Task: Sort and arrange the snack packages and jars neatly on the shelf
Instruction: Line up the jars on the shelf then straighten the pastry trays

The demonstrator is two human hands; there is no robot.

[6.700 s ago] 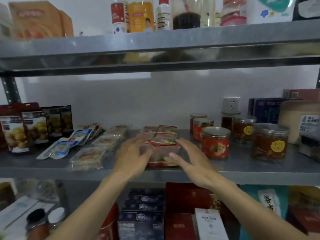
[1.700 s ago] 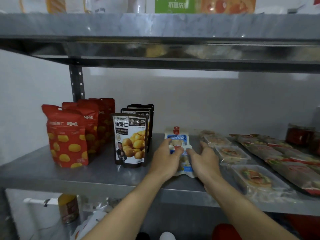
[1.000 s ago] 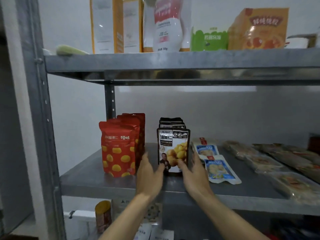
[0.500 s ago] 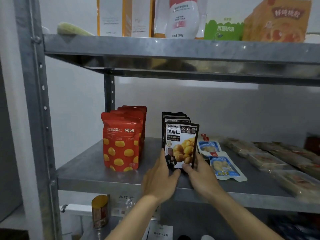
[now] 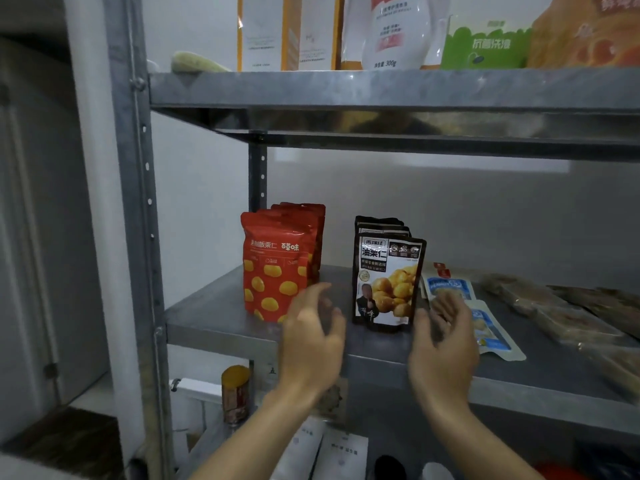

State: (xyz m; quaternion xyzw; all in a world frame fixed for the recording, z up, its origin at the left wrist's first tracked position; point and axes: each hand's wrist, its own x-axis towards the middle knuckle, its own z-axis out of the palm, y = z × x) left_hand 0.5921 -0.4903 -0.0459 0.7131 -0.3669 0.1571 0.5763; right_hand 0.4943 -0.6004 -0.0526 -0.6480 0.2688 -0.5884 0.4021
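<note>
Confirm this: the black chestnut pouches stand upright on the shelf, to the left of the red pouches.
The side is wrong. The head view shows the black chestnut pouches standing upright on the shelf, to the right of the red pouches, not to the left.

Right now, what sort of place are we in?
Probably a storeroom or shop stockroom: bare metal shelving, rows of identical red pouches and black pouches stood front to back, and boxes on the shelf above.
</note>
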